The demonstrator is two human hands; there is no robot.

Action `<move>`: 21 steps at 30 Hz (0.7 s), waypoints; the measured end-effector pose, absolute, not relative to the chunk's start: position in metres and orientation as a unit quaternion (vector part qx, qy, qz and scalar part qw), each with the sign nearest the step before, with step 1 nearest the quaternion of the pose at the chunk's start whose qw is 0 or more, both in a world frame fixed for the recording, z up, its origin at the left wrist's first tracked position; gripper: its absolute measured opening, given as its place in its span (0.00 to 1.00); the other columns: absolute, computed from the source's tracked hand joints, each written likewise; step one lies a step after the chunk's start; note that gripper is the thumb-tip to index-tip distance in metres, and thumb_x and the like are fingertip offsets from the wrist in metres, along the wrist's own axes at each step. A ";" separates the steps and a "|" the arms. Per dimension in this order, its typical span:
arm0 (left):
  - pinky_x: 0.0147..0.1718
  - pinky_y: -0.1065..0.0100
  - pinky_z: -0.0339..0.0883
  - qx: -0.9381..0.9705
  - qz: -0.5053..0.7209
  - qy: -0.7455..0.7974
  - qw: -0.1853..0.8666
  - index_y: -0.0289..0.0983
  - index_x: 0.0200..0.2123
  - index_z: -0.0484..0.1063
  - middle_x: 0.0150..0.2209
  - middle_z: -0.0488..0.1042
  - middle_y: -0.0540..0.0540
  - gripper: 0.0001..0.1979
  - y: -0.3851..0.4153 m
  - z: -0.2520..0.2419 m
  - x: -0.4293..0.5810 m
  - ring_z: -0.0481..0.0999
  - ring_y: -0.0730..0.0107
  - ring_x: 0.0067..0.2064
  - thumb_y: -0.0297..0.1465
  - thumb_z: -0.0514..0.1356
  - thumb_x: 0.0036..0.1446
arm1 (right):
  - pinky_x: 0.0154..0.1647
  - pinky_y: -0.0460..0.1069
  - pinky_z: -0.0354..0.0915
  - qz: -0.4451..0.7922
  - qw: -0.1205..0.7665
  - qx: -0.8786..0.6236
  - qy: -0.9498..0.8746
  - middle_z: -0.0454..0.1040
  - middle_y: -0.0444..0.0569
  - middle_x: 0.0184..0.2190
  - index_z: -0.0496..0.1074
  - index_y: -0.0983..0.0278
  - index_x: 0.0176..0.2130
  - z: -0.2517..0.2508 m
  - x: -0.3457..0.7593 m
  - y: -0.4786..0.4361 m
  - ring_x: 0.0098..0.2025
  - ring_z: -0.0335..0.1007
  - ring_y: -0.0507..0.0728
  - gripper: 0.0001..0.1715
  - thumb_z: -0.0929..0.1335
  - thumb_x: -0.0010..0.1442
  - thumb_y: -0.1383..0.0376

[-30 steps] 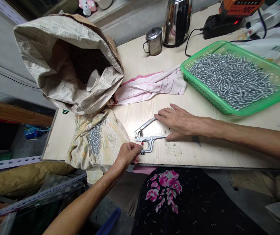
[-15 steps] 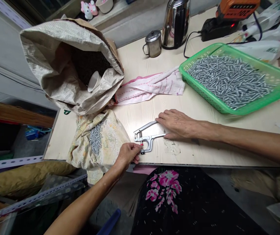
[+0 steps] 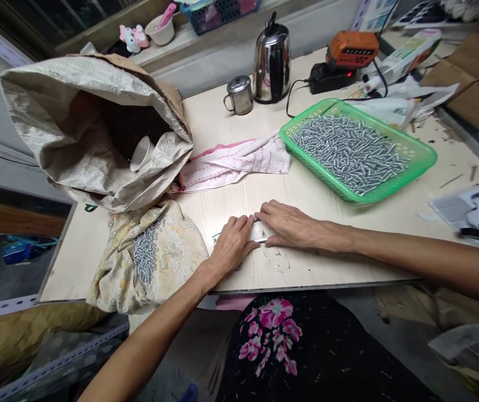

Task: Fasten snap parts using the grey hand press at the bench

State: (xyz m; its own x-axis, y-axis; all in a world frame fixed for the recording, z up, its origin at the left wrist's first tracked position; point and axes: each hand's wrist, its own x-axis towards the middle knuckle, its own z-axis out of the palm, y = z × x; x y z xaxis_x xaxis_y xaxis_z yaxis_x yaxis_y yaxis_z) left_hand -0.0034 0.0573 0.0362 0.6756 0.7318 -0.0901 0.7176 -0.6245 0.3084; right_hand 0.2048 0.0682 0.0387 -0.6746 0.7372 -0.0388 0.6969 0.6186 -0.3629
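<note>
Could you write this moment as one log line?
Left hand: gripping metal tool | right hand: on its handles | green basket: holding metal pieces

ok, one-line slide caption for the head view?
Left hand and right hand on a plier-like tool, patterned cloth at left, green basket of metal pins beyond.

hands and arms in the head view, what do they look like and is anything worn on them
The left grip and right grip are bare hands: no gloves, and no ring that can be made out. The left forearm and right forearm show no sleeve, watch or cable. The person's black clothing has pink flowers and small pale flecks.
</note>
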 end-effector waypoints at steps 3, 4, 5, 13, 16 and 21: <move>0.47 0.56 0.68 0.897 0.012 0.412 0.161 0.35 0.55 0.66 0.47 0.71 0.40 0.17 0.059 0.037 -0.001 0.68 0.57 0.48 0.34 0.58 0.64 | 0.40 0.52 0.62 0.191 0.086 -0.388 -0.897 0.70 0.53 0.38 0.70 0.67 0.43 0.035 0.206 0.071 0.41 0.64 0.59 0.11 0.71 0.61 0.64; 0.46 0.57 0.68 0.895 0.015 0.416 0.159 0.36 0.52 0.67 0.45 0.72 0.41 0.15 0.058 0.036 0.001 0.68 0.58 0.47 0.34 0.58 0.65 | 0.40 0.52 0.61 0.194 0.090 -0.384 -0.898 0.70 0.52 0.36 0.71 0.67 0.41 0.034 0.206 0.072 0.40 0.64 0.59 0.08 0.70 0.62 0.65; 0.45 0.58 0.68 0.894 0.020 0.420 0.157 0.36 0.50 0.69 0.44 0.72 0.42 0.12 0.058 0.035 0.002 0.68 0.59 0.46 0.34 0.57 0.65 | 0.39 0.51 0.61 0.195 0.091 -0.379 -0.900 0.70 0.51 0.35 0.71 0.67 0.39 0.033 0.205 0.073 0.39 0.64 0.58 0.05 0.69 0.63 0.66; 0.41 0.60 0.68 0.884 0.042 0.446 0.136 0.36 0.37 0.73 0.35 0.73 0.43 0.09 0.061 0.027 0.008 0.69 0.60 0.42 0.31 0.54 0.67 | 0.38 0.51 0.60 0.201 0.069 -0.386 -0.897 0.70 0.51 0.32 0.72 0.67 0.33 0.028 0.199 0.081 0.36 0.63 0.57 0.09 0.64 0.65 0.70; 0.47 0.55 0.70 0.873 0.064 0.472 0.106 0.35 0.49 0.70 0.47 0.74 0.39 0.11 0.050 0.025 0.009 0.71 0.56 0.49 0.32 0.56 0.66 | 0.41 0.52 0.61 0.207 0.094 -0.365 -0.903 0.71 0.55 0.39 0.73 0.69 0.43 0.027 0.208 0.092 0.42 0.63 0.59 0.13 0.70 0.62 0.61; 0.61 0.42 0.58 0.861 0.125 0.490 0.057 0.35 0.62 0.60 0.66 0.61 0.34 0.24 0.003 0.015 0.016 0.55 0.45 0.69 0.32 0.57 0.65 | 0.45 0.54 0.58 0.199 0.092 -0.309 -0.925 0.72 0.55 0.39 0.75 0.66 0.47 0.021 0.221 0.119 0.42 0.63 0.61 0.21 0.67 0.64 0.53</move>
